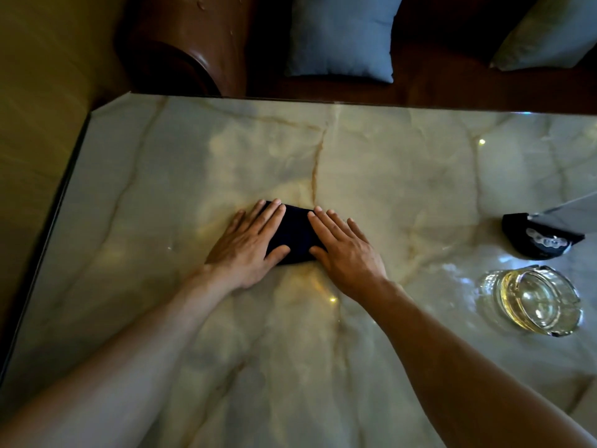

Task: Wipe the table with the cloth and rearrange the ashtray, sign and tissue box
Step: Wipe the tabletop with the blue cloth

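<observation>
Forearms reach in from the near edge over the glossy, pale marble-patterned desk [371,156]. Toward the near right sits the clear, heavy glass ashtray [536,300]; just beyond it stands the dark-based sign holder [536,236], its upper panel cut off by the frame edge. At the desk's middle lies the small, dark, folded cloth [295,234]. The left hand [250,242] and right hand [347,247] rest flat on its two ends, fingers spread and extended, palms down, gripping nothing. Beyond the far edge are a brown leather sofa [193,43] and a pale blue cushion [342,37].
</observation>
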